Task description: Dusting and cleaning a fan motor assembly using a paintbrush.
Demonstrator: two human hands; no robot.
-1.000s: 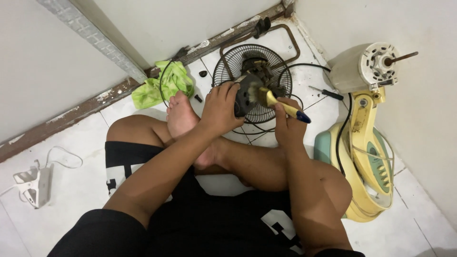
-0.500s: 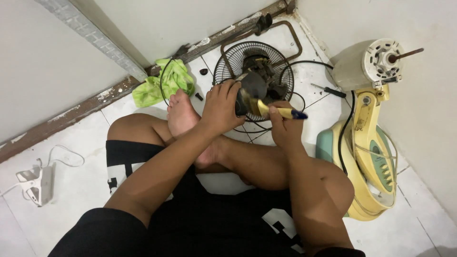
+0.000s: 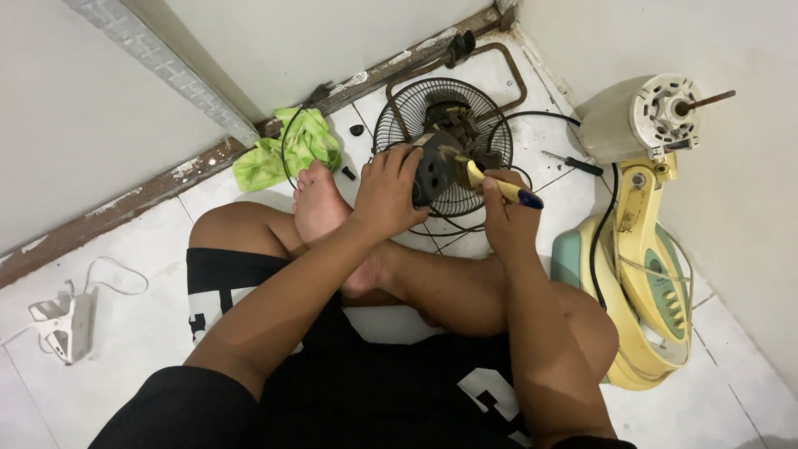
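I sit cross-legged on a white tiled floor. My left hand (image 3: 384, 193) grips a dark fan motor housing (image 3: 435, 170) held over a round black wire fan grille (image 3: 397, 116) that lies on the floor. My right hand (image 3: 507, 218) holds a screwdriver with a yellow and blue handle (image 3: 503, 189), its tip pointing left into the housing. More motor parts (image 3: 453, 120) sit above the housing, partly hidden by it.
A yellow and green fan stand with a bare motor (image 3: 636, 120) on top leans at the right wall. A green cloth (image 3: 287, 150) lies by the door threshold. A second screwdriver (image 3: 572, 163) and small black parts (image 3: 350, 173) lie on the tiles. A white power strip (image 3: 58, 326) sits far left.
The screwdriver has shifted slightly, its handle now lying flatter and the tip closer into the housing. Both hands stay on the same things.
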